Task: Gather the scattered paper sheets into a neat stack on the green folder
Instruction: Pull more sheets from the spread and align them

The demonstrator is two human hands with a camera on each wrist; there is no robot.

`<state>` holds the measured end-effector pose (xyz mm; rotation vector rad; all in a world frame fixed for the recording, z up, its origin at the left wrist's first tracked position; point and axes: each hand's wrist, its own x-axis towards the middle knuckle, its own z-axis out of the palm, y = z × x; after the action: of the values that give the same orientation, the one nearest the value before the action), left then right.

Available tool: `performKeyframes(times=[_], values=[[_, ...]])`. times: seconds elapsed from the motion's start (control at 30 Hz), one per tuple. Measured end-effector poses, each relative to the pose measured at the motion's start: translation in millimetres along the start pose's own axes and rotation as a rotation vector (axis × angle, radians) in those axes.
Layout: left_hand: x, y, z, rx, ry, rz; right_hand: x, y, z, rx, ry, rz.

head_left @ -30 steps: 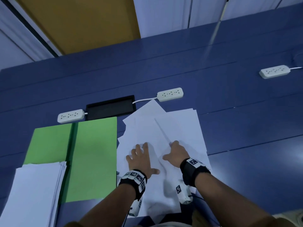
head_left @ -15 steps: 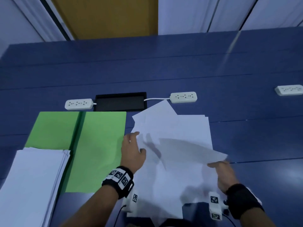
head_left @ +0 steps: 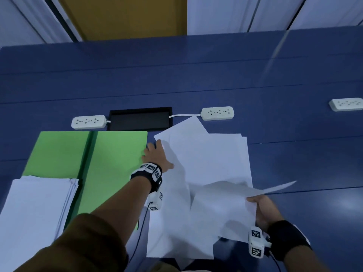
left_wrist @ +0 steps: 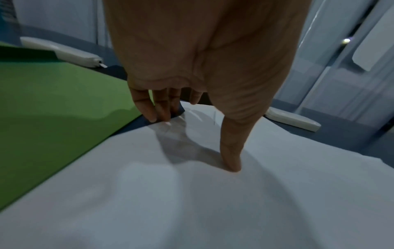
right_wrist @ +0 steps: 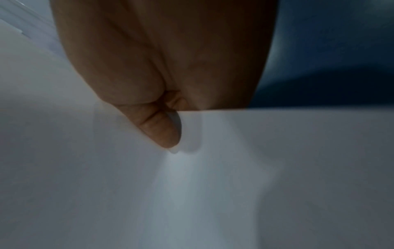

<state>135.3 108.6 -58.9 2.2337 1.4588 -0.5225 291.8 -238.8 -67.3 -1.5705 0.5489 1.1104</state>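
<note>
Left hand (head_left: pixel 156 157): laid at the left edge of the scattered sheets (head_left: pixel 208 160), just beside the right edge of the green folder (head_left: pixel 115 165); fingertips (left_wrist: pixel 152 118) down on the table in the narrow gap between folder and paper, thumb pressed onto the top sheet; fingers only loosely bent — nothing gripped.
Right hand (head_left: pixel 264 212): pinching the near-right edge of one lifted sheet (head_left: pixel 225 209); thumb on top in the right wrist view, fingers hidden below the paper; grip closed on that sheet.
Lifted sheet: raised off the pile at its right side, far-right corner in the air above the table, left part draped over the sheets beneath.
Scattered sheets: overlapping fan, askew, on the blue table (head_left: pixel 196 75) right of the folder, reaching from the near edge towards the power strips.
Green folder: open flat, left of centre; right half bare.
Paper stack (head_left: pixel 33 218): on the near part of the folder's left half, running out of view at the near-left corner.
Power strips: one (head_left: pixel 88 121) beyond the folder, one (head_left: pixel 217 113) beyond the sheets, one (head_left: pixel 346 104) at the right edge.
Cable box (head_left: pixel 139 118): black recess between the first two strips.
</note>
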Motion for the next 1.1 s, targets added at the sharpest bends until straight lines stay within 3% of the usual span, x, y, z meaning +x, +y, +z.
performKeyframes(times=[0.37,0.5,0.73,0.87,1.0,1.1], values=[[14.0,3.7,-2.6,0.075,-0.071,-0.073,6.8,2.9,1.0,0.008,0.002,-0.056],[13.2,6.6,2.3,-0.014,-0.002,-0.077,5.3,3.6,1.1,0.000,0.012,-0.064],[4.2,9.5,3.3,-0.161,-0.062,-0.069,-0.7,3.5,5.6,0.007,0.036,-0.039],[-15.2,-1.3,-2.3,-0.257,-0.097,0.110,-5.7,1.0,6.2,-0.015,-0.003,-0.064],[-71.8,-9.3,-12.5,-0.347,-0.187,0.499,-10.1,-0.5,8.6,-0.050,-0.051,-0.101],[-116.7,-15.0,-20.1,-0.331,-0.151,0.719,-34.2,-14.7,18.5,-0.224,-0.081,-0.250]])
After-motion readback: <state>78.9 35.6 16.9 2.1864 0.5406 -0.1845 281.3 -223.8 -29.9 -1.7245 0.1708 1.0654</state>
